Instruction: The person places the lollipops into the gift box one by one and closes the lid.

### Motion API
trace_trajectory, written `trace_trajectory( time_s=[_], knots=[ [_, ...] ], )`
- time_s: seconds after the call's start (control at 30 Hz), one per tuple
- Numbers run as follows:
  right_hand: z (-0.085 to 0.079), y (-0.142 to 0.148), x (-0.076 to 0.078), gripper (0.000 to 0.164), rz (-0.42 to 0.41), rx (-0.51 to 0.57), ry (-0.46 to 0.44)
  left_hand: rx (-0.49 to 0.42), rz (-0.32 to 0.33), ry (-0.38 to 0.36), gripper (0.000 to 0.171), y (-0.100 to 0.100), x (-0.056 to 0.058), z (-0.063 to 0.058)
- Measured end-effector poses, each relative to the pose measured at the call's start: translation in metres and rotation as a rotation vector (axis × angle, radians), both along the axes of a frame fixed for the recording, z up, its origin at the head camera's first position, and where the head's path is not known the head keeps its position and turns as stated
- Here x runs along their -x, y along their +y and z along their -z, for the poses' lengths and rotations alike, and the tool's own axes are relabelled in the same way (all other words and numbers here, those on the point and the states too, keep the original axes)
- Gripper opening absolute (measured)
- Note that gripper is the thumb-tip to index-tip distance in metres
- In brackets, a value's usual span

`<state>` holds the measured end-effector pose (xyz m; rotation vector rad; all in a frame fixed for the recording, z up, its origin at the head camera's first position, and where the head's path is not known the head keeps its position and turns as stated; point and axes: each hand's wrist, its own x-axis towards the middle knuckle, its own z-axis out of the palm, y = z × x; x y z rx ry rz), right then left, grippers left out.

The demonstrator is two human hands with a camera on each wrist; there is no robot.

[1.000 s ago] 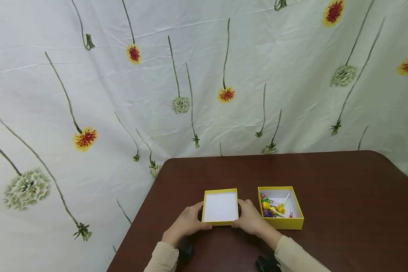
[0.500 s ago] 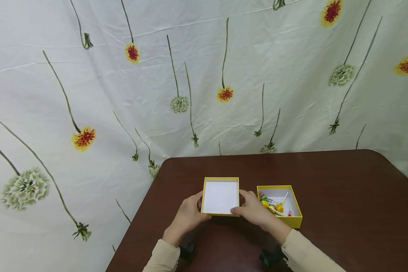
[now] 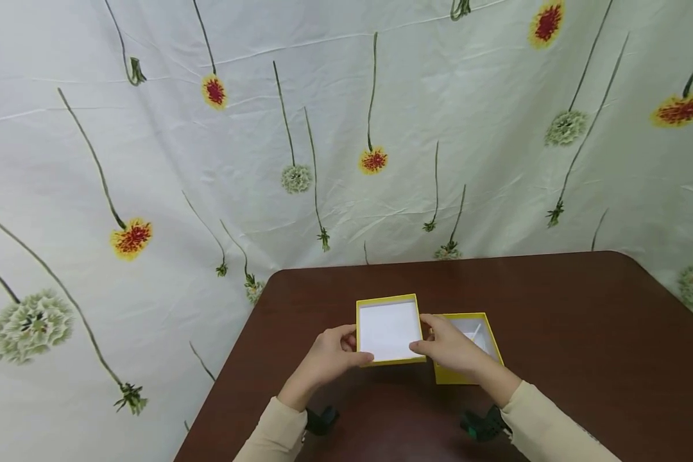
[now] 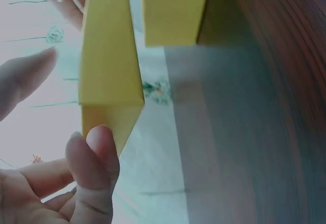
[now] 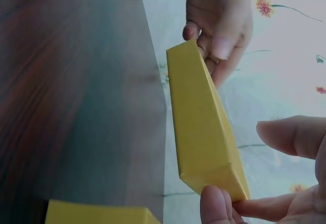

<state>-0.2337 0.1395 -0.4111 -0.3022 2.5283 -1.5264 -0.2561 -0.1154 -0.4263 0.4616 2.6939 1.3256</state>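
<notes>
A shallow square yellow box lid (image 3: 389,330), white inside, is held up with its hollow side facing me. My left hand (image 3: 329,353) grips its left side, fingers at the side and thumb near the lower edge. My right hand (image 3: 453,346) holds the right side, thumb at the inner lower right. Both wrist views show the lid's plain yellow outer wall (image 4: 109,51) with fingertips at its corner. Just right of the lid stands an open yellow box (image 3: 455,376), partly hidden behind my right hand. A white stick (image 3: 475,332) shows inside it; its other contents are hidden.
The dark brown table (image 3: 566,321) runs back to a white cloth (image 3: 237,147) printed with flowers, hanging behind it. The box's yellow wall (image 5: 97,215) shows low in the right wrist view. Dark wrist devices (image 3: 485,423) hang under both forearms.
Both hands have raised the lid and shifted it right, toward the box, tilting it slightly. My right hand now covers the lollipops seen in the box earlier. The head view has turned slightly right.
</notes>
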Motion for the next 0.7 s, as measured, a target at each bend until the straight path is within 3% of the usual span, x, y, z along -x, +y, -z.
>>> trace_trajectory(
  time_s=[0.1, 0.37, 0.5, 0.7],
  knots=[
    [-0.001, 0.007, -0.001, 0.067, 0.003, -0.022, 0.010, -0.056, 0.022, -0.042, 0.049, 0.001, 0.001, -0.003],
    [-0.007, 0.019, -0.004, 0.068, 0.018, -0.047, 0.004, -0.206, 0.118, -0.156, 0.058, 0.010, 0.001, -0.002],
    [-0.012, 0.022, -0.009, 0.070, 0.025, -0.015, -0.001, -0.269, 0.079, -0.161, 0.059, 0.021, -0.003, -0.003],
    [-0.025, 0.036, -0.014, 0.076, -0.003, 0.084, -0.015, -0.393, 0.013, -0.167, 0.058, 0.039, -0.006, -0.017]
  ],
)
